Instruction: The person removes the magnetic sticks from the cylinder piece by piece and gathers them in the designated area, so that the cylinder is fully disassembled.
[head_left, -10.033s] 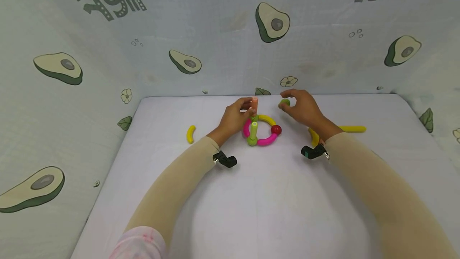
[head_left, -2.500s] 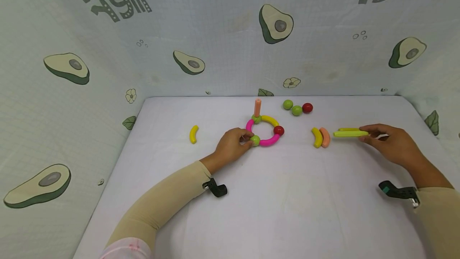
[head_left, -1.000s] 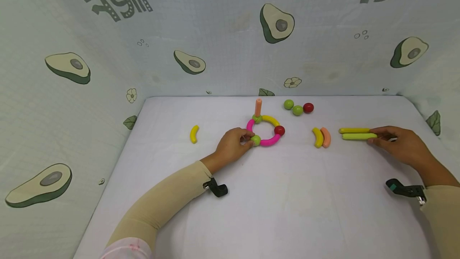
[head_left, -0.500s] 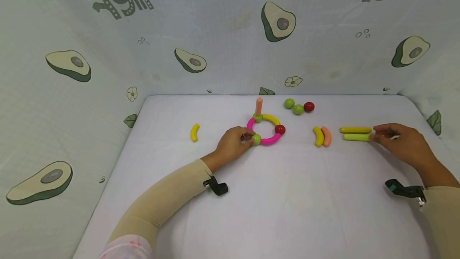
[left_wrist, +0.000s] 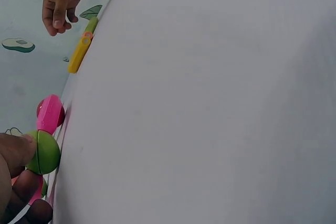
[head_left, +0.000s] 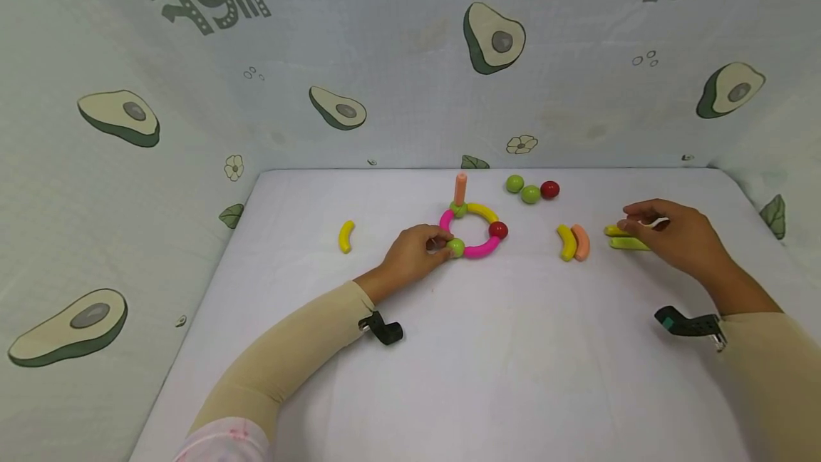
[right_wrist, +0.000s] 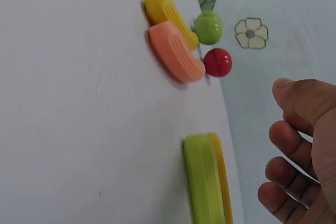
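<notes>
My left hand [head_left: 413,257] pinches the front green ball [head_left: 456,247] of a ring on the white table. The ring joins pink curved pieces [head_left: 482,249], a yellow curved piece [head_left: 484,213], a red ball [head_left: 498,230] and a rear green ball [head_left: 458,210]. From that rear ball an orange stick [head_left: 460,190] stands upright. At the right, my right hand [head_left: 680,234] hovers with loosely bent fingers, holding nothing. Under it lie a light green stick [head_left: 630,243] and a yellow stick [head_left: 616,231], side by side and partly hidden in the head view.
Between ring and sticks lie a yellow curved piece [head_left: 567,242] and an orange curved piece [head_left: 580,242], touching. Behind them sit two green balls [head_left: 530,194] and a red ball [head_left: 549,190]. Another yellow curved piece [head_left: 346,237] lies left of the ring. A patterned cloth [head_left: 410,91] hangs behind.
The light green stick, upright on the front ball at first, was laid beside the yellow one. My right hand let go and moved left above the sticks. My left hand stayed on the front ball lately.
</notes>
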Motion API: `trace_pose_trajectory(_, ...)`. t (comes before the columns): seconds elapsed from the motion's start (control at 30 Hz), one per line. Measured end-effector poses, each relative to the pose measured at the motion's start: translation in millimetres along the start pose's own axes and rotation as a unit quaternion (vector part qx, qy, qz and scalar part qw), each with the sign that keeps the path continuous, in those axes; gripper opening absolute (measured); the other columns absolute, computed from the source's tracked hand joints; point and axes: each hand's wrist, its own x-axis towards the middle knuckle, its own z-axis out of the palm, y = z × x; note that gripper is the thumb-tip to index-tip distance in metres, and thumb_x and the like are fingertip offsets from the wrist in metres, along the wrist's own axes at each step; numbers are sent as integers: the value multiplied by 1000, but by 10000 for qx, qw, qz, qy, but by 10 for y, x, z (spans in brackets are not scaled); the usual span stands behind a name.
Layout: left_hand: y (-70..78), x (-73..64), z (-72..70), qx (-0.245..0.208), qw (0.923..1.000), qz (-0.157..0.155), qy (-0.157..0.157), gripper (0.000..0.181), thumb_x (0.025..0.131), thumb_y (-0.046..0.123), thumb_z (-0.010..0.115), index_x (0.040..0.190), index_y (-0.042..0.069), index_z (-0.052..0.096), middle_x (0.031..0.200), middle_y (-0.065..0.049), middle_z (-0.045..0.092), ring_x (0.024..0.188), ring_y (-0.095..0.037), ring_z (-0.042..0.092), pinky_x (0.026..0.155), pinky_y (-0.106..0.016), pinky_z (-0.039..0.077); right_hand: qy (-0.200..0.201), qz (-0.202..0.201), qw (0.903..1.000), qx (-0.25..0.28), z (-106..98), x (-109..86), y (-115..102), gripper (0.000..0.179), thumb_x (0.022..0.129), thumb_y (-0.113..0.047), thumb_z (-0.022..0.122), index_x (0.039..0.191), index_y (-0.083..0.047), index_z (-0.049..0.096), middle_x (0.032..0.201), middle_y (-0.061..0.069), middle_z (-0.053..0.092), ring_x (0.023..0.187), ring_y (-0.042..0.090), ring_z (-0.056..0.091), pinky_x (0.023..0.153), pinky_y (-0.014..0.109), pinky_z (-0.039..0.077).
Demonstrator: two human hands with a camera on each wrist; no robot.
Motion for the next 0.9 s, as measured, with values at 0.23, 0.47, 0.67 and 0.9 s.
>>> trace_pose_trajectory(0.23, -39, 37, -70, -50, 9996, 91, 260, 21, 96, 18, 74, 114, 8, 70, 94, 2, 66, 85, -11, 59, 75, -23, 50, -25, -314, 9995, 93, 109, 94, -263, 49, 99, -35, 70, 130, 1, 63, 119, 27, 61, 102, 42, 54, 71, 33, 49)
trace_pose_trajectory(0.47, -31, 136, -124, 119, 9991, -174, 376, 33, 96, 22, 74, 125, 7, 66, 101, 1, 67, 85, -12, 58, 72, -24, 49, -288, -502, 9981, 197, 227, 200, -518, 48, 99, -36, 70, 131, 0, 63, 119, 23, 63, 104, 38, 54, 80, 45, 49)
trace_pose_trajectory(0.67, -33, 271, -132, 275, 9983, -386, 341, 40, 97, 27, 73, 130, 6, 63, 105, -1, 68, 85, -13, 59, 73, -25, 49, -553, -547, 9967, 244, 327, 302, -686, 46, 98, -35, 71, 131, -3, 63, 120, 20, 63, 104, 37, 54, 78, 42, 50)
trace_pose_trajectory(0.9, -44, 392, -120, 246, 9967, -740, 233, 50, 95, 36, 74, 135, 9, 61, 112, 0, 68, 96, -14, 61, 80, -28, 51, -790, -735, 9933, 411, 470, 402, -917, 43, 97, -30, 73, 131, -4, 64, 119, 19, 64, 106, 37, 54, 87, 49, 50)
